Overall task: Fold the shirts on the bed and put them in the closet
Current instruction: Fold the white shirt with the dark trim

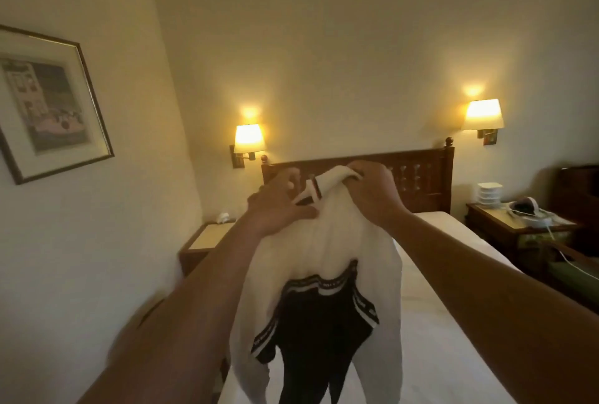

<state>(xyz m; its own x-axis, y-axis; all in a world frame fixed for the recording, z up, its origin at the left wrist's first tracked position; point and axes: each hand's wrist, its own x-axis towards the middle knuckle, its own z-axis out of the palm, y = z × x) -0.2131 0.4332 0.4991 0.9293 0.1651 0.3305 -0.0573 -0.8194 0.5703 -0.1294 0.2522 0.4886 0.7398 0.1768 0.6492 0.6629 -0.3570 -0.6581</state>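
Both hands raised, left hand (281,206), right hand (372,191), gripping shirt (327,241)

Dim, warm yellow cast. Light from two wall lamps: left lamp (249,138), right lamp (483,114), both blown out. Forearms at 7 and 5 o'clock motion-blurred. Wide-angle bending at edges.

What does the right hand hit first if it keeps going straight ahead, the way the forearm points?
Probably the headboard: the right hand, gripping the shirt, points toward it above the bed. Depth is unclear.
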